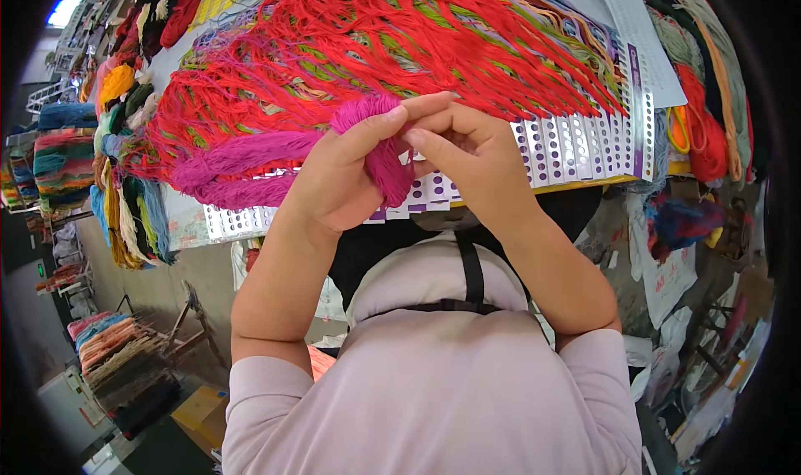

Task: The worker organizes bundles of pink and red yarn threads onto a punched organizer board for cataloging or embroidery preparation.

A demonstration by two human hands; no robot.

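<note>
A magenta skein of yarn [242, 160] is looped over my left hand [334, 179], which is closed around it near the table's front edge. One bunched end rises above the thumb, and the long loops trail off to the left. My right hand [480, 154] meets the left at the fingertips, its thumb and fingers pinched together beside the skein; whatever lies between them is too small to make out. Just beyond both hands, red threads [375, 37] hang in bundles from white cards with rows of punched holes [576, 150], with green and purple strands among them.
Coloured skeins [133, 141] hang off the table's left side, and red, orange and grey ones [705, 116] at the right. A long pale strip [647, 41] lies at the back right. Racks of yarn [67, 162] and a cardboard box [200, 417] stand to the left.
</note>
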